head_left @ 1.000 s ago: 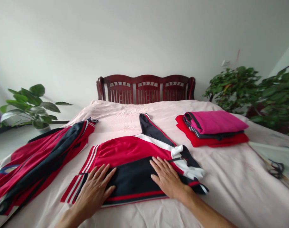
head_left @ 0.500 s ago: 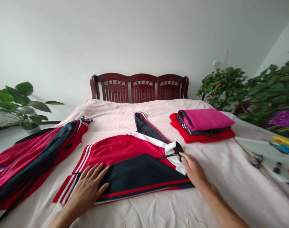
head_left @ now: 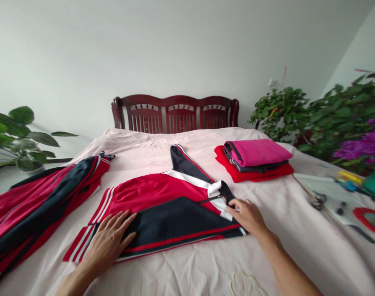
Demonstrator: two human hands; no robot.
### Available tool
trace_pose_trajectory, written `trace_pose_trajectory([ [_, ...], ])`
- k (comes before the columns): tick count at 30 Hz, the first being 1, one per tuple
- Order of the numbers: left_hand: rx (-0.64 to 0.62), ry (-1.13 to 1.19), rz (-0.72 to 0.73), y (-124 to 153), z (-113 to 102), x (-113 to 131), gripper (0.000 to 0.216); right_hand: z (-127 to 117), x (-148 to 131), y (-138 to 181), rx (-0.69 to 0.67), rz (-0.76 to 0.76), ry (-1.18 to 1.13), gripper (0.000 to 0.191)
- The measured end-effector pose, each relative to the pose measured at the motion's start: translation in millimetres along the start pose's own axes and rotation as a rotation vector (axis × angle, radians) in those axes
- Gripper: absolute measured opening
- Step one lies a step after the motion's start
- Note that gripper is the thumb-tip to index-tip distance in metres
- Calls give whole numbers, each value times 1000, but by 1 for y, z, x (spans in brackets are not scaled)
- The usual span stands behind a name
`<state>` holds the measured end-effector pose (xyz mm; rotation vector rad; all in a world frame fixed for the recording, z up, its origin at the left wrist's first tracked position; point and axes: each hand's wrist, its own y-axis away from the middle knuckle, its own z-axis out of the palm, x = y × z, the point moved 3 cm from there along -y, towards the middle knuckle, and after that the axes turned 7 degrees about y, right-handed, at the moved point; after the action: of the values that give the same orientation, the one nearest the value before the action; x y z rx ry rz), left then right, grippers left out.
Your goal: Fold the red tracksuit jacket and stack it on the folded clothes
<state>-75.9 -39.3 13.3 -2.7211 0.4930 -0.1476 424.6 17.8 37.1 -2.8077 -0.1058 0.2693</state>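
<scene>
A red, navy and white track jacket (head_left: 162,222) lies on the bed with its collar to the right and its striped hem to the left. One navy sleeve (head_left: 187,162) sticks out behind it; the other lies folded across the front. My left hand (head_left: 109,240) rests flat on the navy sleeve near the hem, fingers stretched out. At the white and black collar, my right hand (head_left: 247,216) has its thumb and fingers closed on the edge of the fabric. The dark zip (head_left: 210,199) runs up to the collar beside it.
Another red and navy track garment (head_left: 48,197) is spread at the left. Folded clothes (head_left: 258,154), pink on top and red below, are stacked at the right. Small items and a red-rimmed object (head_left: 370,220) lie at the far right. A wooden headboard (head_left: 175,113) and potted plants (head_left: 279,111) stand behind.
The view has turned slightly to the right. My left hand stays flat on the sleeve. My right hand has shifted a little at the collar, and its thumb now shows.
</scene>
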Motion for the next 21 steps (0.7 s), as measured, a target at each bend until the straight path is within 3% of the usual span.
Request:
trace_pose_trajectory([
  [4,-11,7,-15,-1,-1,-1,55,2,7,-4,-71,23,-42,23],
  [10,-11,70,-35,-2,-6,-2,54,8,16,-4,-43,37,-141,21],
  [17,-7,119,-56,-5,-11,0,51,-4,17,-2,129,-31,-220,14],
  [21,-18,115,-64,-5,-13,2,51,-17,20,2,-58,-25,-369,12],
])
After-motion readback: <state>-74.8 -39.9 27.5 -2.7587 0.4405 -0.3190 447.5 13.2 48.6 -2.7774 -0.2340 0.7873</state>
